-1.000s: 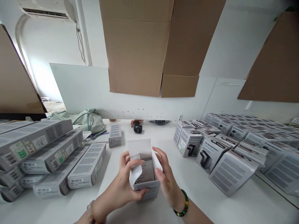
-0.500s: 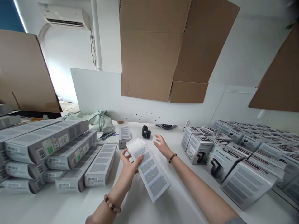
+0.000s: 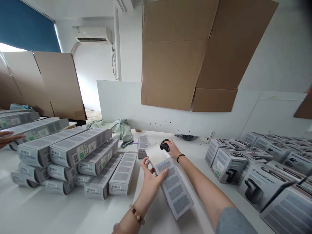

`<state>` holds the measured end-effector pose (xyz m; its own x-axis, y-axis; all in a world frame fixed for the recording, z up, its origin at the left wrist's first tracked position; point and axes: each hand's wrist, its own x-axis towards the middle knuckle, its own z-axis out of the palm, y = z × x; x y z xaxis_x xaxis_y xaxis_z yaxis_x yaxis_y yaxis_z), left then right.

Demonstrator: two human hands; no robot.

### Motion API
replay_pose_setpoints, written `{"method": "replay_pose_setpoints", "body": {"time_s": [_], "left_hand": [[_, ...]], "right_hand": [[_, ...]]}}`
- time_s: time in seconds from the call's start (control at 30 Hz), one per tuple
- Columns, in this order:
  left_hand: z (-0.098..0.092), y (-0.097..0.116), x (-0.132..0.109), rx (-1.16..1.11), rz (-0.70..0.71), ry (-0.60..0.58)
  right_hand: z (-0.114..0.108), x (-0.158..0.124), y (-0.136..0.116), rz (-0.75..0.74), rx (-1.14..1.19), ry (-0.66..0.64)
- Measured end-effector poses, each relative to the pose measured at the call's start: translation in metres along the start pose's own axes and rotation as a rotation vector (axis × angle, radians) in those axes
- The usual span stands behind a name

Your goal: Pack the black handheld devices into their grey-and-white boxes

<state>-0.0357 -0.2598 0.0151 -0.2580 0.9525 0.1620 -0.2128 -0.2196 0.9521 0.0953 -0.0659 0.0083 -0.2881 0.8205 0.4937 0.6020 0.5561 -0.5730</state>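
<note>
My left hand [image 3: 152, 177] grips a grey and white printed carton [image 3: 174, 187], thumb on its text panel and fingers along the side. The carton tilts away from me, its far end open and a white flap [image 3: 156, 154] standing out. Beyond it, my right hand [image 3: 173, 150] is closed around a small rounded black device [image 3: 165, 145] at the back of the table. The palm hides part of the device, so I cannot tell its exact kind. A smaller grey box [image 3: 143, 146] stands left of the flap.
Long grey cartons [image 3: 80, 146] are stacked at left, where another person's hand [image 3: 9, 138] touches one. Many boxes picturing a black device [image 3: 260, 185] stand in rows at right. A pale green bag [image 3: 122, 129] and black cable [image 3: 186, 137] lie near the back wall.
My right hand has reached forward and closed on the black device. The view has swung left, bringing another person's hand in at the left edge. My left hand still holds the carton.
</note>
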Motion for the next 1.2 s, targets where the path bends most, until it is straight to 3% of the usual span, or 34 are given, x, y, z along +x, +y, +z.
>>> {"method": "replay_pose_setpoints", "body": {"time_s": [0.17,0.27,0.33,0.43,0.57,0.73,0.87,1.03,1.2], "left_hand": [[0.004,0.009,-0.010,0.022,0.042,-0.099],[0.004,0.010,-0.016,0.058,0.103,-0.176],[0.004,0.009,-0.019,0.073,0.127,-0.238],[0.003,0.003,-0.022,0.102,0.172,-0.313],[0.002,-0.006,-0.024,0.203,0.324,-0.355],[-0.001,-0.014,-0.024,0.274,0.426,-0.381],[-0.003,-0.013,-0.025,0.369,0.432,-0.436],[-0.003,-0.005,-0.028,0.507,0.402,-0.497],[-0.004,-0.009,-0.026,0.577,0.440,-0.512]], "right_hand": [[-0.068,-0.015,-0.038,-0.123,0.172,0.408],[-0.119,-0.039,-0.079,-0.219,0.240,0.636],[-0.145,-0.060,-0.112,-0.337,0.329,0.719],[-0.161,-0.091,-0.157,-0.447,0.284,0.582],[-0.152,-0.117,-0.185,-0.390,0.121,0.177],[-0.147,-0.127,-0.170,-0.111,-0.117,-0.128],[-0.151,-0.133,-0.150,-0.063,-0.142,-0.299],[-0.154,-0.143,-0.131,-0.182,-0.078,-0.321],[-0.159,-0.147,-0.130,-0.172,-0.175,-0.309]]}}
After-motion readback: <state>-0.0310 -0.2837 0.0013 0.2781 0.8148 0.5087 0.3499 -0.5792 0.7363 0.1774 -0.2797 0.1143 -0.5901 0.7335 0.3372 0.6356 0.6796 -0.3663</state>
